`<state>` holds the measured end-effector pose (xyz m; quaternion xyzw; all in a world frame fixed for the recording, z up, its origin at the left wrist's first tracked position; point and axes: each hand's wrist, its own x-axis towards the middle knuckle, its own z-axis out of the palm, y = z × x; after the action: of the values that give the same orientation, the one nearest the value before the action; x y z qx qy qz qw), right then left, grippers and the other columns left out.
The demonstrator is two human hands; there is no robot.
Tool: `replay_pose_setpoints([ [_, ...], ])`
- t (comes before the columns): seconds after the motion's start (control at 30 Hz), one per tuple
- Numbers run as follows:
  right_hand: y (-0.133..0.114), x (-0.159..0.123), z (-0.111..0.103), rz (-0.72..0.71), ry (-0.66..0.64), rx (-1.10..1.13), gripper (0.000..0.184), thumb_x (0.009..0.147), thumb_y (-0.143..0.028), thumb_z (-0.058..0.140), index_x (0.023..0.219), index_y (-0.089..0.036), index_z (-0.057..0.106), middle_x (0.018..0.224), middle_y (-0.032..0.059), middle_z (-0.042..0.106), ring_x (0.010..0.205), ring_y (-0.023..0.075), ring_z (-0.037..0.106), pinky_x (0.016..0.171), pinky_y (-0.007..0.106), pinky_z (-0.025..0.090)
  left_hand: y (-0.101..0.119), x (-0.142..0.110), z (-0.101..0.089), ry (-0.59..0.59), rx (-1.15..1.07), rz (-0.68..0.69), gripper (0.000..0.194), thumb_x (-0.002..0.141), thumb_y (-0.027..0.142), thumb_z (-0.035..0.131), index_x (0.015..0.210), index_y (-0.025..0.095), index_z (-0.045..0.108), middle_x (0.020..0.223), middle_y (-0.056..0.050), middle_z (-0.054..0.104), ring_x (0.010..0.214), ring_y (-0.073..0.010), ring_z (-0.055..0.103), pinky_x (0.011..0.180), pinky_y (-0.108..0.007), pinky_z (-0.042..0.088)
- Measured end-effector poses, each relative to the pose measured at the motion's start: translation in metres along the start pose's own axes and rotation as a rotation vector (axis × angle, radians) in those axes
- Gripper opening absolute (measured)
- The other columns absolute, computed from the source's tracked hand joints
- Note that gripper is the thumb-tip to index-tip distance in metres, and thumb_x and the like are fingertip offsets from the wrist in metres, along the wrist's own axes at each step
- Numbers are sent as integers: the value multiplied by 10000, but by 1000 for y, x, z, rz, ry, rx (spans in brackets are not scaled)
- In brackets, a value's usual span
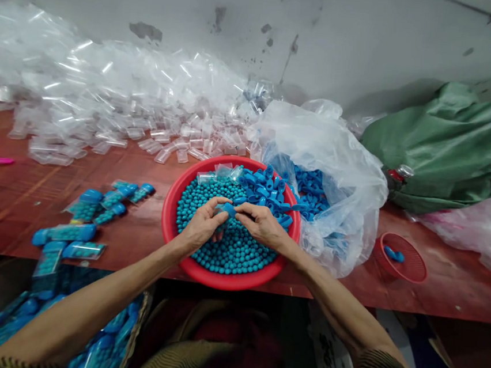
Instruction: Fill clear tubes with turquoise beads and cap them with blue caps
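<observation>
Over a red basin (167,223) filled with turquoise beads (238,258), both my hands meet at a blue cap (228,208). My left hand (202,223) is closed around a small clear container, mostly hidden by the fingers, with the cap at its top. My right hand (263,225) pinches the cap's edge between thumb and fingers. Loose blue caps (266,186) are heaped on the basin's far right side. A few clear containers (205,178) lie on the beads at its far rim.
Clear containers (106,95) are piled along the wall. Filled, blue-capped containers (80,232) lie on the left, above a box of more (102,344). A plastic bag (353,188) of caps, a small red basket (403,263) and a green sack (449,140) stand right.
</observation>
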<state>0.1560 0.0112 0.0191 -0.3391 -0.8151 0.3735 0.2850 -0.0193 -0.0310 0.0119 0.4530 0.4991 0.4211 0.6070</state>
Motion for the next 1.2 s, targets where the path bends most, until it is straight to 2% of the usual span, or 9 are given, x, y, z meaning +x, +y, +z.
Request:
replay_pose_setpoints([
  [0.13, 4, -3, -10, 198, -19, 368, 282, 775, -295, 584, 1024, -179, 648, 865, 19, 634, 694, 113, 567, 623, 251, 497, 1, 0, -5, -108, -9, -36, 512, 730, 472, 616, 1131, 213, 430, 646, 48, 569, 429, -105, 558, 394, -208, 423],
  [0.23, 5, -2, -8, 341, 163, 521, 457, 723, -322, 635, 1151, -172, 576, 885, 23, 641, 686, 123, 585, 588, 259, 520, 0, 0, -3, -138, 66, -21, 460, 747, 438, 608, 1112, 226, 424, 669, 47, 561, 433, -97, 551, 392, -197, 410],
  [0.33, 0, -2, 3, 331, 247, 360, 387, 783, -312, 583, 1139, -160, 590, 950, 62, 664, 795, 166, 621, 697, 317, 538, -2, -1, 2, -99, 159, 19, 425, 772, 379, 585, 1138, 229, 429, 657, 58, 513, 406, -75, 484, 383, -197, 376],
  [0.4, -6, -6, 12, 225, 192, 148, 352, 845, -306, 516, 1159, -165, 590, 1070, 97, 649, 953, 199, 613, 851, 371, 501, -4, -2, 6, -54, 166, 53, 459, 780, 341, 575, 1199, 232, 421, 654, 58, 493, 417, -70, 436, 405, -207, 369],
  [0.47, -12, -10, 22, 111, 91, -47, 497, 840, -339, 544, 1297, -156, 483, 1235, 143, 561, 1116, 242, 547, 942, 413, 450, -6, -2, 8, -12, 120, 92, 503, 770, 306, 581, 1241, 227, 424, 681, 44, 511, 489, -84, 445, 478, -218, 393],
  [0.6, -17, -17, 36, 91, -41, -332, 952, 721, -438, 671, 1459, -117, 163, 1299, 224, 432, 1100, 325, 538, 826, 469, 501, -9, -1, 14, 42, 18, 136, 462, 746, 287, 593, 1186, 188, 493, 844, -11, 583, 768, -141, 529, 722, -255, 432],
  [0.77, -24, -16, 39, 82, -2, -577, 856, 763, -447, 590, 1450, -123, 196, 1156, 186, 505, 910, 296, 592, 662, 387, 517, -6, -4, 24, 25, -39, 100, 348, 757, 336, 593, 1065, 199, 506, 745, 23, 534, 701, -122, 495, 679, -232, 413],
  [1.0, -27, -18, 40, 108, -29, -681, 809, 762, -443, 575, 1426, -110, 252, 1089, 168, 516, 812, 257, 595, 598, 321, 486, -9, -3, 30, 92, 4, 142, 202, 761, 306, 583, 905, 199, 490, 750, 34, 497, 687, -102, 468, 653, -204, 406],
  [1.2, -22, -12, 35, 37, -118, -404, 964, 767, -410, 624, 1475, -166, 18, 1302, 188, 414, 940, 241, 590, 739, 357, 515, -6, -4, 11, 88, 266, 230, 218, 829, 285, 485, 1027, 194, 498, 837, -4, 538, 765, -133, 499, 745, -256, 442],
])
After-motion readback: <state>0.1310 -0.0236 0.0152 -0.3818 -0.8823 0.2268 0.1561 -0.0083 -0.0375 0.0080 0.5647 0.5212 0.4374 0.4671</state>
